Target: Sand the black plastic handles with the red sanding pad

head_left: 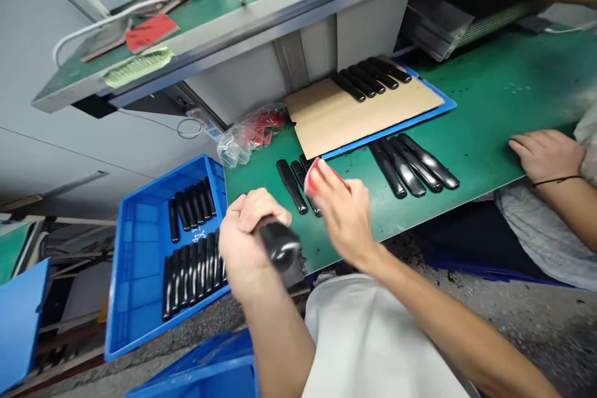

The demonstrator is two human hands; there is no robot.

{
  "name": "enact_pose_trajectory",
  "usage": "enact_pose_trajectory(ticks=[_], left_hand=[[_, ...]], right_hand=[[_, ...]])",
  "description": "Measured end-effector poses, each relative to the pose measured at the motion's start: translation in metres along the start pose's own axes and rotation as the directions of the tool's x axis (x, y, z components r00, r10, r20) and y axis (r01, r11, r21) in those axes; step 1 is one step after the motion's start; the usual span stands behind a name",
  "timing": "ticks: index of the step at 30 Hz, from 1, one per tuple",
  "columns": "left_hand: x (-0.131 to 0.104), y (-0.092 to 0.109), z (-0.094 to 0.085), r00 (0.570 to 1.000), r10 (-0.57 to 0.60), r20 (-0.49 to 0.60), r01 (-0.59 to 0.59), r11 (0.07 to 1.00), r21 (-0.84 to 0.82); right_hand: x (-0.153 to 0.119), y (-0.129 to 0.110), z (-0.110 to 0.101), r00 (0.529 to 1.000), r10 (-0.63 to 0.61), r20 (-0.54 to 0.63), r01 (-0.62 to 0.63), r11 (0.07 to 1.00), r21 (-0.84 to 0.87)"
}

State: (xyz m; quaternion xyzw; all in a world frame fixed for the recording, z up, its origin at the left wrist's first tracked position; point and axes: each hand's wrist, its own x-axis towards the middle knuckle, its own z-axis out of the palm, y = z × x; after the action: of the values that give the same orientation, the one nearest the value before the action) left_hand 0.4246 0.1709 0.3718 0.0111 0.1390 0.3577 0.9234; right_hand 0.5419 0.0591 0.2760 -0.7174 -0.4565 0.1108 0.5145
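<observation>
Clasping a black handle in tightly curled left fingers — seemingly for steadiness, end exposed. Pinching a red pad in nearly closed right fingers, apparently for control. Just beyond the fingertips, on the green table, more handles; farther off, cardboard under others — perhaps against scratches.

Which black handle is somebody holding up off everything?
The black handle in the left hand. The other handles lie on the green table, the cardboard or in the blue crate.
</observation>
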Motion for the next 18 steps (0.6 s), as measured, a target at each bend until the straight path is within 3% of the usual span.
enact_pose_trajectory(ticks=[3,6,9,14,16,18], left_hand=[[0.002,0.002,-0.002,0.998,-0.009,-0.06,0.007,0.999,-0.04],[0.002,0.002,-0.003,0.998,-0.006,-0.064,0.005,1.0,-0.018],[0.003,0.003,-0.006,1.0,-0.017,-0.003,0.017,0.997,0.075],[0.005,0.003,-0.005,0.999,-0.006,-0.05,0.007,1.0,0.021],[0.007,0.0,-0.002,1.0,-0.025,-0.004,0.025,0.999,-0.021],[0.008,-0.003,0.001,0.993,-0.018,0.12,0.021,0.999,-0.029]], right_hand=[[-0.016,-0.014,-0.003,1.0,0.0,0.013,-0.001,0.998,0.055],[-0.036,-0.036,-0.01,0.998,-0.063,0.029,0.052,0.955,0.294],[-0.045,-0.052,-0.015,0.999,-0.034,-0.002,0.031,0.85,0.526],[-0.042,-0.062,-0.021,1.0,-0.016,-0.007,0.017,0.794,0.608],[-0.038,-0.063,-0.024,0.999,-0.032,-0.015,0.035,0.775,0.63],[-0.033,-0.063,-0.03,0.997,-0.078,-0.03,0.079,0.76,0.645]])
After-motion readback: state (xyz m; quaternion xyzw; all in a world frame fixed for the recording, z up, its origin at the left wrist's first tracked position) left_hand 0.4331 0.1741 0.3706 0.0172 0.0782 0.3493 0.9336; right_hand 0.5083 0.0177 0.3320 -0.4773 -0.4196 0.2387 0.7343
